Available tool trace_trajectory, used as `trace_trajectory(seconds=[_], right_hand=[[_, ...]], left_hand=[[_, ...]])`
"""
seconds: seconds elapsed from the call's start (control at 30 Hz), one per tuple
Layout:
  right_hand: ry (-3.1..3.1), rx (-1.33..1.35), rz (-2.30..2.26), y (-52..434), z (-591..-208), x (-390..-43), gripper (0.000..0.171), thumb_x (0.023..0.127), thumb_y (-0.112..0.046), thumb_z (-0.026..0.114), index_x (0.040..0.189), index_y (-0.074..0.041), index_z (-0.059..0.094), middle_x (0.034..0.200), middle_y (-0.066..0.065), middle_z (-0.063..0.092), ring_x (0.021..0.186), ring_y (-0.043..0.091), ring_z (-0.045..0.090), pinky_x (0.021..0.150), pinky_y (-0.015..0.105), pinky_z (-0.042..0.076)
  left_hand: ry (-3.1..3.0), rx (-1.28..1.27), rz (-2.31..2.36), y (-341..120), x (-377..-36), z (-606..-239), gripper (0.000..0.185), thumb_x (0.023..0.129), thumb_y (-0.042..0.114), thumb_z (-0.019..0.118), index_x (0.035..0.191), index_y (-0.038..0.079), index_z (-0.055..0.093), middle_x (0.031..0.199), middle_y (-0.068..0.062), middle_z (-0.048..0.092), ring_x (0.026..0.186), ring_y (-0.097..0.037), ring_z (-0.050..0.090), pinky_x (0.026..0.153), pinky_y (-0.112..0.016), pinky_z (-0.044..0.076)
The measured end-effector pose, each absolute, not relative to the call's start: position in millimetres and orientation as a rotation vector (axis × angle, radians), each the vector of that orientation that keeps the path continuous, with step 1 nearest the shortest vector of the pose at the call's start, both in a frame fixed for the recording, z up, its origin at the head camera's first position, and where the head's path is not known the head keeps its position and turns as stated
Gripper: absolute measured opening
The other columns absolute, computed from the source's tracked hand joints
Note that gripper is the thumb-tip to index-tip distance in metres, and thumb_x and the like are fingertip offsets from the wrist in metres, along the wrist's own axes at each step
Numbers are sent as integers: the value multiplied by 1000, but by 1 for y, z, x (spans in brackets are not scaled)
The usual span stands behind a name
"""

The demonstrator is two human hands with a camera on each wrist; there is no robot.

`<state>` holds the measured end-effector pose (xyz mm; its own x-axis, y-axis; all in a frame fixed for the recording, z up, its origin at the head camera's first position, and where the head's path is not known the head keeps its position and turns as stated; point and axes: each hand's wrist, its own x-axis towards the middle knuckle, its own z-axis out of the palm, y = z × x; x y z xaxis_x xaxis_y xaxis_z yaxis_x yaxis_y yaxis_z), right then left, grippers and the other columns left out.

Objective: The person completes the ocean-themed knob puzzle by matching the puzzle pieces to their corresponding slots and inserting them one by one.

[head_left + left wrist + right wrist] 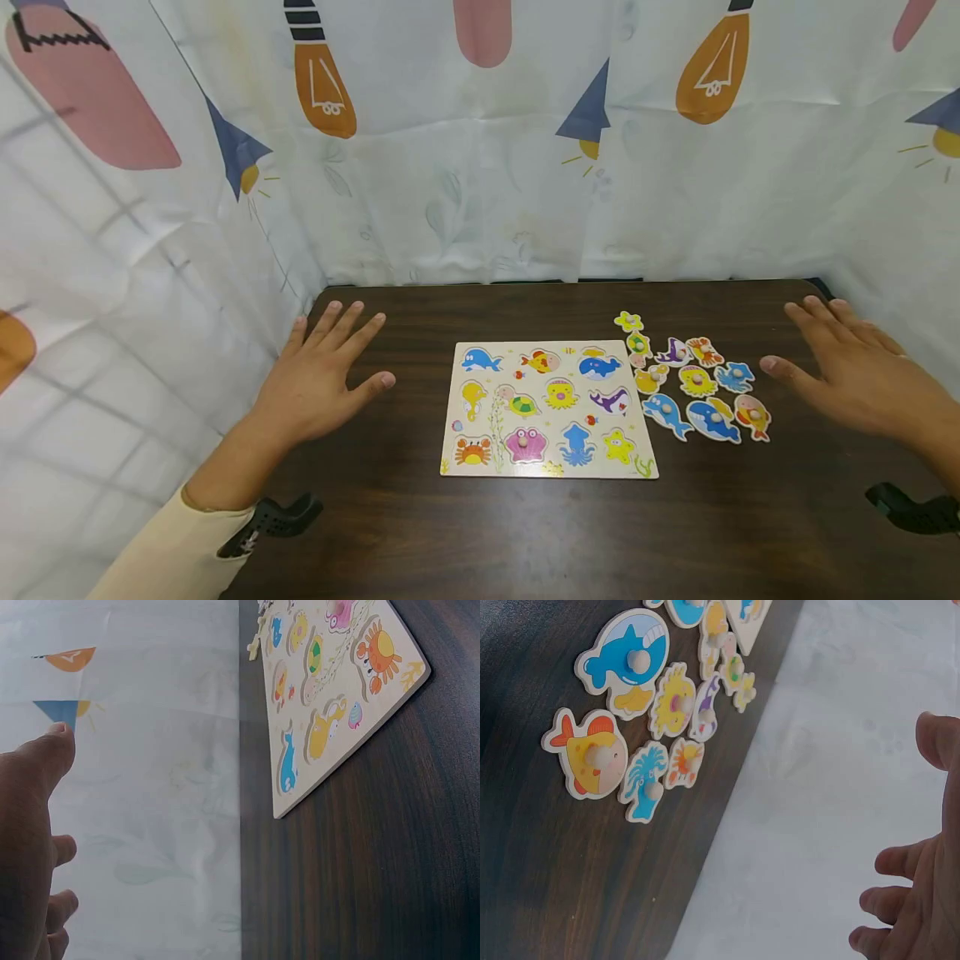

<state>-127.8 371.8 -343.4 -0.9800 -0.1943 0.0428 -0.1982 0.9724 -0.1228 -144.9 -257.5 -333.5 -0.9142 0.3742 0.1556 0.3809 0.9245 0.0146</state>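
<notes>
Head view, left to right: left hand (318, 379) flat on dark table (420, 533), fingers spread, holding nothing, well left of puzzle board (546, 408). Board lies mid-table, sea-animal shapes printed in recesses. Loose knobbed animal pieces (693, 387) clustered just right of board, some touching its edge. Right hand (855, 371) near pieces, fingers straight and spread, holding nothing.
</notes>
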Motion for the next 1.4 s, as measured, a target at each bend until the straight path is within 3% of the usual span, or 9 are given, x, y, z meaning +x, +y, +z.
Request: trace_trajectory(seconds=[0.13, 0.3, 0.47, 0.77, 1.4], right_hand=[[-3081, 311, 198, 372, -344, -129, 88, 106, -51, 49, 160, 7, 13, 164, 35, 3, 150, 51, -11, 116, 68, -6], [-3075, 313, 232, 368, -348, -132, 86, 105, -51, 53, 158, 9, 21, 162, 37, 11, 149, 55, -3, 113, 75, 5], [-3059, 328, 289, 363, -357, -130, 84, 104, -50, 55, 157, 8, 26, 161, 36, 16, 149, 55, 2, 116, 71, -1], [-3042, 355, 312, 351, -367, -132, 78, 101, -49, 62, 151, 7, 40, 154, 37, 32, 138, 61, 28, 103, 81, 21], [-3062, 432, 358, 327, -387, -130, 76, 101, -50, 61, 151, 3, 42, 151, 34, 39, 135, 59, 34, 99, 80, 29]], left_hand=[[-2934, -576, -65, -257, -147, -335, 83, 99, 70, 46, 165, 26, 23, 169, -12, 17, 156, -34, 4, 119, -67, 1], [-2914, -595, -88, -256, -148, -341, 82, 98, 69, 49, 163, 22, 31, 167, -15, 24, 155, -38, 12, 119, -67, 6], [-2912, -634, -140, -252, -146, -351, 81, 97, 70, 50, 160, 20, 38, 164, -17, 31, 152, -41, 20, 119, -66, 13], [-2913, -687, -221, -243, -141, -381, 80, 95, 70, 54, 156, 18, 46, 159, -17, 40, 149, -41, 30, 117, -64, 22], [-2989, -747, -329, -233, -131, -421, 74, 93, 59, 67, 154, 21, 48, 158, -14, 42, 148, -40, 32, 116, -63, 27]])
